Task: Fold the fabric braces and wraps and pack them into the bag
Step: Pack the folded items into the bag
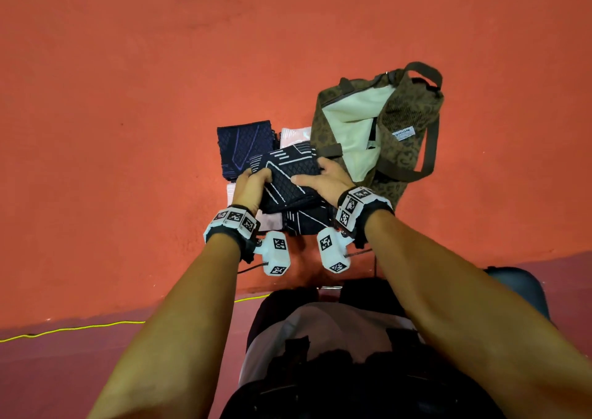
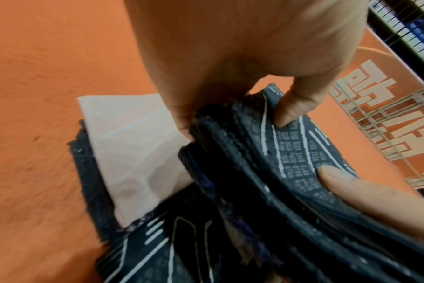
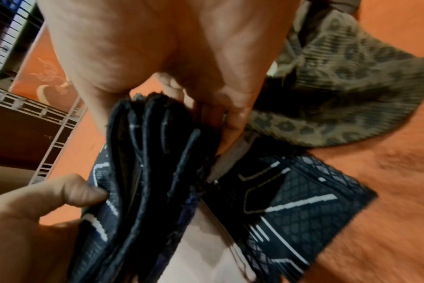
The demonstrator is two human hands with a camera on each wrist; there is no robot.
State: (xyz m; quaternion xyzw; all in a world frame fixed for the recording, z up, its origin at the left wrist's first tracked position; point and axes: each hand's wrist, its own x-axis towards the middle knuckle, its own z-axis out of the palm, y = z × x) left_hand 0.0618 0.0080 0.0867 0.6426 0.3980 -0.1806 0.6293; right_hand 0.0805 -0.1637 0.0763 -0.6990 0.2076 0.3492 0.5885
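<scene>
We see both hands lifting a folded stack of dark knit braces (image 1: 290, 179) above an orange floor (image 1: 128, 98). The left hand (image 1: 251, 187) takes the stack's left end, thumb on the top layer and fingers tucked beneath, so its grip is pinching the braces; the left wrist view shows the thumb (image 2: 293, 109) pressed into the white-lined pattern. The right hand (image 1: 326, 178) takes the right end the same way, its grip pinching the layered edges, with the fingers (image 3: 230, 122) curled round the far side. Under the raised stack more pieces lie on the floor: another black brace with white lines (image 1: 304, 221), a pale pink wrap (image 2: 133, 153), and farther off a navy brace with purple lines (image 1: 245, 144) beside a white folded piece (image 1: 294, 135). Just to the right stands a leopard-print tote bag (image 1: 413, 114), mouth open, its pale lining (image 1: 352, 123) showing.
</scene>
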